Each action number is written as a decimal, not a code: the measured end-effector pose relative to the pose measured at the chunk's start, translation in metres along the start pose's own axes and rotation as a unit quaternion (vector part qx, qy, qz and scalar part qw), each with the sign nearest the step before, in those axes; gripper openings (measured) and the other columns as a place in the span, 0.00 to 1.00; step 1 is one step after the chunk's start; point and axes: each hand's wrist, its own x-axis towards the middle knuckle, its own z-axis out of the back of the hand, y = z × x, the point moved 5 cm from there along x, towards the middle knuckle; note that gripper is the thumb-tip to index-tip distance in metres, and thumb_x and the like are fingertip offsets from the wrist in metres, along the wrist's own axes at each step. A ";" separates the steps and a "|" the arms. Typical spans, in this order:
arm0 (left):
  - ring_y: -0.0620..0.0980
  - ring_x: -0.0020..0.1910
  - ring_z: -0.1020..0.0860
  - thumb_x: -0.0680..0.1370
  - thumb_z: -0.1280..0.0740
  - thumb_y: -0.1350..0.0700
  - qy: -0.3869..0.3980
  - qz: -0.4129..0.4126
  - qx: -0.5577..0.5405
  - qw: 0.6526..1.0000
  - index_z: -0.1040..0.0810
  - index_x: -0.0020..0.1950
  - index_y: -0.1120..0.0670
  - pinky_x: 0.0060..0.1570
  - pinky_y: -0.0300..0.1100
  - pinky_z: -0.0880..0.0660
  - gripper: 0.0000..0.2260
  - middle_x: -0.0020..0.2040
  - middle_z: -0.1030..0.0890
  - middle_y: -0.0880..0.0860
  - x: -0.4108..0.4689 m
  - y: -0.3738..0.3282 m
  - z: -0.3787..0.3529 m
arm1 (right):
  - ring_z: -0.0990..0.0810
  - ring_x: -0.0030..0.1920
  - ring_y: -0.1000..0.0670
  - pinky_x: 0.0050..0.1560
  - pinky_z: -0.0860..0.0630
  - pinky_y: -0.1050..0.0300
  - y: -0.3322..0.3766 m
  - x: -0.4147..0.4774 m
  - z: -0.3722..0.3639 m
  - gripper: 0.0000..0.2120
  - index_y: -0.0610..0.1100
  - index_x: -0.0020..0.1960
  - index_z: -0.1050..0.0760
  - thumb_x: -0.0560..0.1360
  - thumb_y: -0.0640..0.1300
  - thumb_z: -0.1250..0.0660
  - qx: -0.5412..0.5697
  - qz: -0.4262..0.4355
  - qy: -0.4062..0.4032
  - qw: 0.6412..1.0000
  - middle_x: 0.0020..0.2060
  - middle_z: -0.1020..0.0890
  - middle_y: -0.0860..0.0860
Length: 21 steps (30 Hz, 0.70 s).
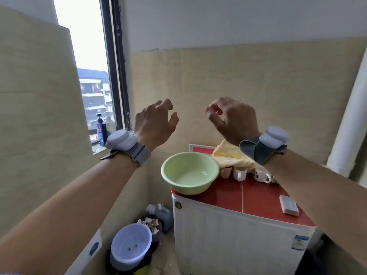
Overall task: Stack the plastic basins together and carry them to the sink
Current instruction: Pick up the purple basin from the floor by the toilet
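Lavender plastic, nearest and lowest: a pale purple basin [130,248] sits on the floor in the corner, left of the cabinet, on top of what looks like a second basin of the same colour. A few dark specks lie in its bottom. Just behind it is a dark bin [152,223] holding scraps, with a grey jug [161,213] beside that.

A white cabinet [228,235] with a red top stands to the right, serving as the counter [264,197]. A small flat grey box [289,205] lies near its right edge. At the left front corner of the red top rests a light green basin [189,172], upright and seemingly empty, its rim slightly overhanging the edge. Behind the green basin stand three cups [240,172], close together, with a yellow cloth [230,154] draped over them.

Above all this, both bare forearms reach forward, each wrist strapped with a grey band carrying a pale rounded device. The left hand [154,124] hovers in the air with fingers spread apart and curled, holding nothing. The right hand [233,119] hovers likewise, its fingers loosely curled with the thumb near the fingertips, gripping nothing. Neither hand touches a basin.

Farthest back, beige wall panels meet a dark-framed window [117,62], where a blue bottle [101,132] stands on the sill.
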 end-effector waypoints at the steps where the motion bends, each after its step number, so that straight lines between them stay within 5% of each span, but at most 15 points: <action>1: 0.58 0.52 0.20 0.79 0.40 0.47 0.011 0.015 0.007 1.000 0.24 0.60 0.53 0.50 0.47 0.29 0.15 0.52 0.18 0.52 -0.009 0.006 -0.005 | 0.18 0.40 0.47 0.36 0.34 0.59 0.001 -0.007 -0.011 0.17 0.46 0.49 0.20 0.78 0.55 0.42 0.015 0.004 0.005 1.000 0.43 0.16 0.50; 7: 0.58 0.52 0.20 0.78 0.40 0.46 0.051 0.058 0.050 0.996 0.23 0.58 0.53 0.51 0.50 0.26 0.15 0.52 0.17 0.52 -0.048 0.043 -0.037 | 0.19 0.40 0.44 0.37 0.36 0.58 0.011 -0.040 -0.065 0.16 0.46 0.49 0.20 0.78 0.56 0.42 0.064 0.002 0.054 0.996 0.43 0.16 0.49; 21: 0.59 0.54 0.21 0.77 0.40 0.47 0.209 0.157 0.127 0.957 0.22 0.58 0.53 0.50 0.48 0.28 0.15 0.55 0.20 0.54 -0.127 0.214 -0.142 | 0.19 0.45 0.42 0.43 0.25 0.52 0.069 -0.114 -0.290 0.13 0.49 0.50 0.22 0.75 0.55 0.40 0.115 -0.016 0.240 0.964 0.45 0.16 0.51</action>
